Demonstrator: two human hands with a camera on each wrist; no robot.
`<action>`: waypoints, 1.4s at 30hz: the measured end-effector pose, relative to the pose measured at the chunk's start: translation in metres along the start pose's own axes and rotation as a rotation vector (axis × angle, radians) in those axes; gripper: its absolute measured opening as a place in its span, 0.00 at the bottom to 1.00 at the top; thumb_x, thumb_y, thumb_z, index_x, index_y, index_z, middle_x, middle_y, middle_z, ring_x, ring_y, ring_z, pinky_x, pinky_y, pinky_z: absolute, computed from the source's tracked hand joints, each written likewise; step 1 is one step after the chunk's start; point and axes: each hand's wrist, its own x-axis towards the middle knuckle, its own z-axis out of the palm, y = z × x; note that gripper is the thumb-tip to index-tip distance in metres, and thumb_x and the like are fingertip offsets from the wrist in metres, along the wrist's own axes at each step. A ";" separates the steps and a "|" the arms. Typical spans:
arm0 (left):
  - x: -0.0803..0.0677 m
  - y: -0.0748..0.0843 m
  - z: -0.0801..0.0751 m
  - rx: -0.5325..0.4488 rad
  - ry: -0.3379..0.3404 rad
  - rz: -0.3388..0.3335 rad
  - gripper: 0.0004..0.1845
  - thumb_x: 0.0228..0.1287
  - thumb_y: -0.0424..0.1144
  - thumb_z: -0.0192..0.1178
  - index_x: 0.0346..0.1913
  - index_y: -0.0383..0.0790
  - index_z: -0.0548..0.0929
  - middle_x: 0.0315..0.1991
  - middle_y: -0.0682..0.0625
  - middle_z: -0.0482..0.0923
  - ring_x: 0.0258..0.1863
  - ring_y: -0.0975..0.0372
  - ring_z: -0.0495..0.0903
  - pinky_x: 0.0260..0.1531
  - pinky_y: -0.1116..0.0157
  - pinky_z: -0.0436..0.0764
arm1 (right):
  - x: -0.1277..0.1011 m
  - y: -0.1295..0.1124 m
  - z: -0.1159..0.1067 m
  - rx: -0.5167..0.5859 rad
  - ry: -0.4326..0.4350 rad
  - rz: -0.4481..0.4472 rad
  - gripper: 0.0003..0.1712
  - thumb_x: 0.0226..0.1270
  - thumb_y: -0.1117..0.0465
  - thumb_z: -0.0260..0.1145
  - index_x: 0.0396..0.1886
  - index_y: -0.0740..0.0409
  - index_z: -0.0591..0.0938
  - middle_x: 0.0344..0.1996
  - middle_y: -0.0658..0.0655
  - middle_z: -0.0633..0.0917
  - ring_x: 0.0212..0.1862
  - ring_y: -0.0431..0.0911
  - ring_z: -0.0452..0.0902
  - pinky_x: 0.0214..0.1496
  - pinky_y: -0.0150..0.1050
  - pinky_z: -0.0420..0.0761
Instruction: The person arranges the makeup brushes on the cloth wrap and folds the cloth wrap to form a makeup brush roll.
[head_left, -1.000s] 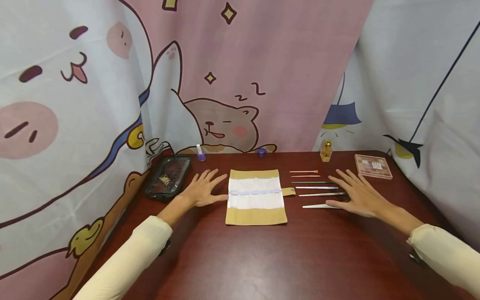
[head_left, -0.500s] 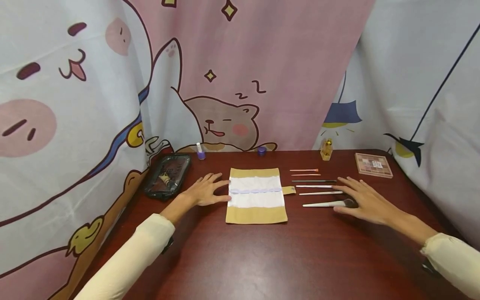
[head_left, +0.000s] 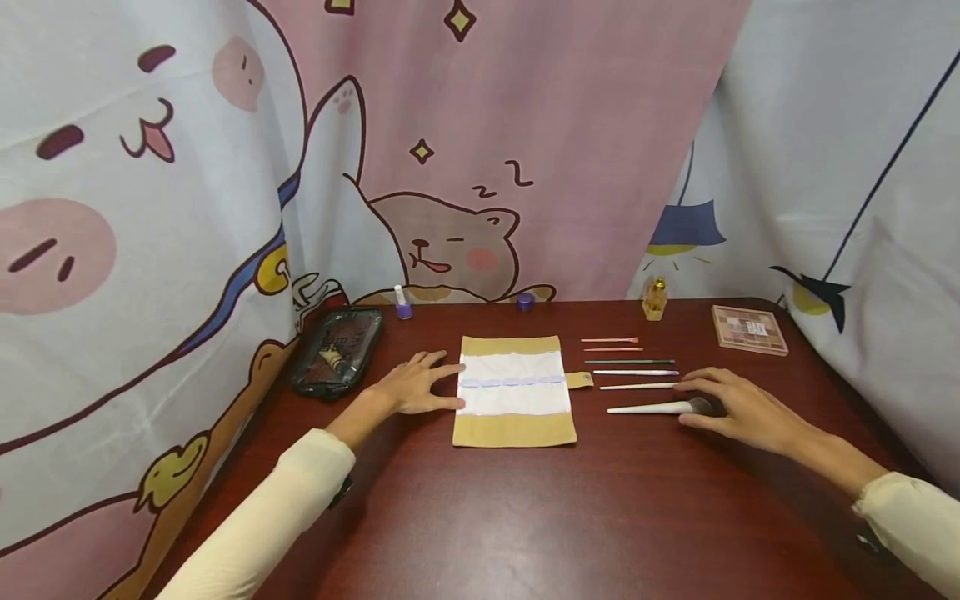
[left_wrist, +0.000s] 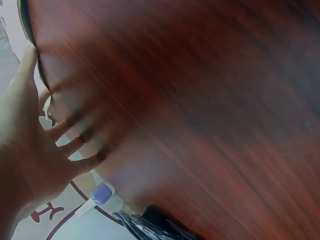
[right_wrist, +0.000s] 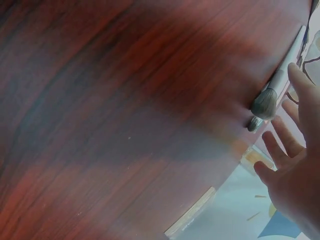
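- The right hand [head_left: 742, 412] has drawn back a little and gathered its spread fingers; its thumb and forefinger now flank the bristle end of the large brush [head_left: 648, 408].
- That seems to put the brush within easy grasp, though the hand holds nothing, thumb and fingers apart.
- The left hand [head_left: 408, 387] stays spread wide, thumb at the near-left edge of the unfolded brush roll [head_left: 513, 396].
- Five slimmer brushes [head_left: 636, 372] lie beyond the large one, right of the roll.
- The dark red table [head_left: 480, 517] carries a black pouch [head_left: 337, 354] at left and a palette [head_left: 750, 330] at right.
- Cartoon-printed curtains [head_left: 585, 150] hang behind.
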 end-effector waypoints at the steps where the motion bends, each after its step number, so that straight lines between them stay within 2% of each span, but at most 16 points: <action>1: 0.000 0.000 0.000 -0.004 0.005 -0.001 0.45 0.63 0.78 0.54 0.80 0.65 0.65 0.82 0.43 0.54 0.79 0.43 0.55 0.69 0.35 0.62 | 0.000 0.000 0.000 -0.004 0.001 0.001 0.27 0.58 0.48 0.82 0.56 0.50 0.88 0.53 0.52 0.84 0.54 0.49 0.80 0.50 0.56 0.78; 5: -0.001 0.001 0.000 -0.010 0.019 -0.001 0.45 0.62 0.78 0.55 0.79 0.65 0.66 0.82 0.44 0.55 0.79 0.44 0.56 0.69 0.36 0.63 | 0.000 -0.001 0.001 0.000 -0.003 0.008 0.23 0.59 0.50 0.82 0.53 0.49 0.89 0.47 0.48 0.85 0.45 0.43 0.80 0.42 0.48 0.81; 10: 0.000 0.003 0.001 0.006 0.025 0.010 0.45 0.62 0.78 0.54 0.79 0.66 0.65 0.82 0.44 0.55 0.78 0.45 0.57 0.67 0.38 0.67 | 0.000 0.002 0.001 0.019 -0.032 0.000 0.20 0.58 0.53 0.82 0.49 0.52 0.90 0.41 0.47 0.85 0.36 0.37 0.74 0.34 0.37 0.75; 13: 0.002 0.004 0.001 0.015 0.029 0.007 0.45 0.61 0.79 0.54 0.79 0.67 0.66 0.81 0.45 0.56 0.78 0.45 0.58 0.66 0.38 0.70 | 0.000 0.004 0.000 0.030 -0.051 0.006 0.15 0.59 0.55 0.81 0.46 0.50 0.90 0.41 0.46 0.84 0.35 0.35 0.72 0.33 0.34 0.72; 19: 0.005 0.005 0.000 0.021 0.014 -0.006 0.45 0.60 0.80 0.54 0.79 0.69 0.64 0.82 0.46 0.55 0.77 0.47 0.58 0.65 0.39 0.71 | 0.001 0.009 -0.002 0.076 -0.059 0.017 0.13 0.59 0.57 0.81 0.43 0.45 0.89 0.38 0.41 0.85 0.33 0.32 0.72 0.32 0.33 0.73; 26: 0.005 0.006 -0.004 0.035 0.009 -0.024 0.46 0.59 0.80 0.55 0.79 0.70 0.65 0.81 0.46 0.58 0.76 0.47 0.60 0.63 0.39 0.72 | 0.009 0.010 -0.005 0.235 -0.084 -0.007 0.15 0.61 0.60 0.80 0.46 0.42 0.88 0.34 0.36 0.85 0.31 0.30 0.71 0.31 0.32 0.73; 37: 0.006 0.002 -0.003 0.046 0.006 -0.039 0.47 0.56 0.82 0.56 0.78 0.71 0.66 0.80 0.47 0.59 0.75 0.47 0.61 0.62 0.39 0.73 | 0.028 -0.005 -0.019 0.353 -0.089 0.123 0.16 0.62 0.55 0.80 0.50 0.47 0.89 0.32 0.43 0.85 0.31 0.36 0.70 0.28 0.34 0.69; 42: 0.005 0.001 -0.003 0.043 0.007 -0.043 0.47 0.56 0.82 0.56 0.78 0.71 0.67 0.80 0.47 0.59 0.75 0.47 0.61 0.62 0.38 0.73 | 0.041 -0.011 -0.023 0.438 -0.075 0.137 0.16 0.66 0.58 0.77 0.53 0.51 0.88 0.35 0.48 0.89 0.33 0.39 0.78 0.32 0.34 0.76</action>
